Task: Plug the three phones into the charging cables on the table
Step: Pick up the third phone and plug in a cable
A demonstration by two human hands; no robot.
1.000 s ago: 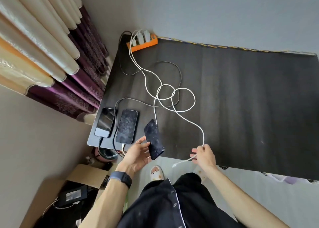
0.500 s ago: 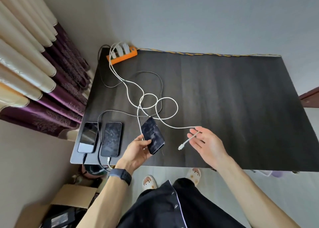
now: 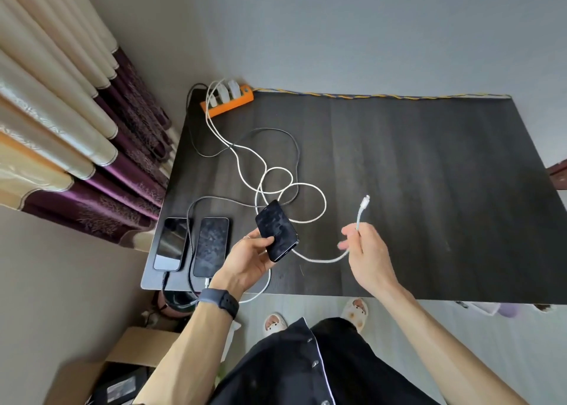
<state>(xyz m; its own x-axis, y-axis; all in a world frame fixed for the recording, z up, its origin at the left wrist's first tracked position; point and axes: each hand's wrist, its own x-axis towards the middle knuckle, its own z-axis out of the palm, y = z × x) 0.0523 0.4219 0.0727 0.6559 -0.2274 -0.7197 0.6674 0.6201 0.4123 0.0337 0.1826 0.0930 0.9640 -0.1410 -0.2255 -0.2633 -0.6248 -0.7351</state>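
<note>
Holding a dark, smudged smartphone (image 3: pixel 277 230) above the near edge of the dark wood-grain table (image 3: pixel 414 174), the person's left hand (image 3: pixel 249 262) has its fingers wrapped around the phone's lower end, screen tilted up. The right hand (image 3: pixel 366 251) pinches a white braided charging cable (image 3: pixel 310 205) just below its plug (image 3: pixel 365 201), which points upward, apart from the phone; the other fingers look loosely curled, though blurred. On the table's near left corner lie two more black phones, one at the edge (image 3: pixel 171 243) and one beside it (image 3: pixel 211 246), each with a cable at its near end. The cables loop back to an orange power strip (image 3: pixel 228 104) at the far left corner. Cream and purple curtains (image 3: pixel 76 147) hang on the left.
</note>
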